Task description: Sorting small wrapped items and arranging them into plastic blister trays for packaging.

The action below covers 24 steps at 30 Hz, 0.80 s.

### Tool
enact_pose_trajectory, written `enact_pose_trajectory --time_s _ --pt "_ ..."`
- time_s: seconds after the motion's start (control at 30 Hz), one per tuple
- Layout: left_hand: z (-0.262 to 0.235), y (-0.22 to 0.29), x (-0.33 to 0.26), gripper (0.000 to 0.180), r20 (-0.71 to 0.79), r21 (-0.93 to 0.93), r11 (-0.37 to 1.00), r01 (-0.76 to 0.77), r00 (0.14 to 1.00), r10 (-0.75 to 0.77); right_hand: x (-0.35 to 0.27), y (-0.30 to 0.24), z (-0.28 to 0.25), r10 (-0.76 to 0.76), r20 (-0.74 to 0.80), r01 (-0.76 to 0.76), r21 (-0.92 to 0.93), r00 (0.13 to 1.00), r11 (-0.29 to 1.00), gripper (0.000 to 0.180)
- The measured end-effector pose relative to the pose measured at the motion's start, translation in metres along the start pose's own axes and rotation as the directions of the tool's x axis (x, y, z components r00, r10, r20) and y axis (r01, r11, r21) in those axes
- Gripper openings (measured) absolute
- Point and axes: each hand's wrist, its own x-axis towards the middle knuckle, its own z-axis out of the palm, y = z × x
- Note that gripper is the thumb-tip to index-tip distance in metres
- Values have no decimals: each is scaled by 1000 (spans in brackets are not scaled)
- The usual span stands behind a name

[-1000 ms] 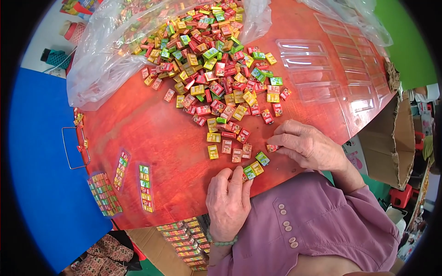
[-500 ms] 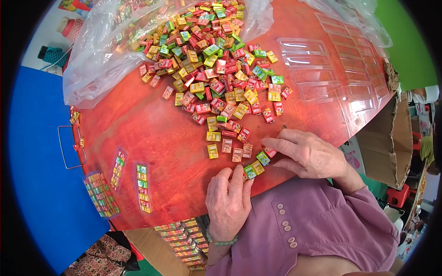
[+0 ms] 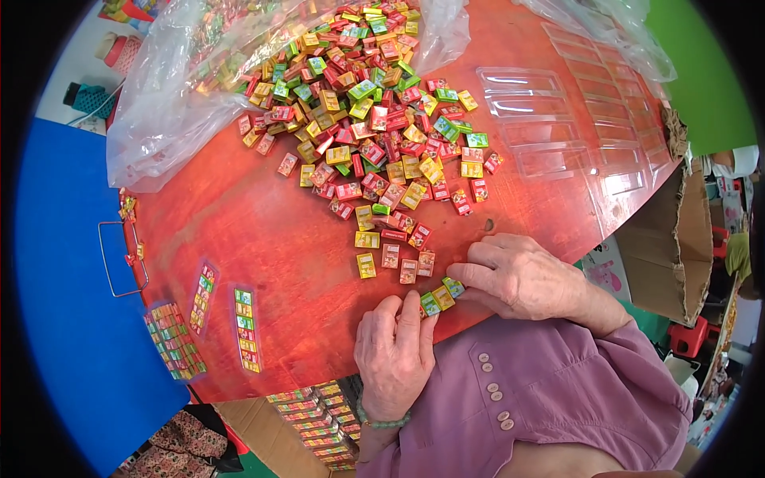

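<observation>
Mini-cartons (image 3: 442,298) by the tabletop's (image 3: 307,327) near edge are pinched endwise between left hand (image 3: 394,346) and right hand (image 3: 518,275), seemingly for alignment.

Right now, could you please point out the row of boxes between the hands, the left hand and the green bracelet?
Row of boxes (image 3: 442,298), head view: its yellow middle.
Left hand (image 3: 395,352), head view: its back.
Green bracelet (image 3: 386,423), head view: its lower beads.

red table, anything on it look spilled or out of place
The small boxes lie jumbled by the clear plastic bag, facing every way, so they look spilled compared with the neatly filled strips at left. One strip slants relative to its neighbour. Nothing looks plainly damaged.
</observation>
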Motion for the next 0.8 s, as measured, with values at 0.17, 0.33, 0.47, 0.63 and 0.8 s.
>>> enact_pose_trajectory --time_s 0.17,0.33,0.47,0.63,0.8 --pt "2 0 -1 40 -18 11 1000 -2 1000 2 6 4 -10 41 47 -44 72 998 996 41" --pt "1 0 2 40 -19 11 1000 -5 1000 5 24 0 -6 76 -51 -71 88 996 994 39" --pt "1 0 4 40 -14 6 1000 -4 1000 4 34 0 11 50 -134 -45 40 990 998 36" --pt "-1 1 3 42 -2 3 1000 7 1000 -7 32 1 9 87 -82 -85 18 993 996 30" --pt "-2 1 1 45 11 -23 1000 13 1000 -12 12 15 -17 73 -144 -61 88 987 994 31"
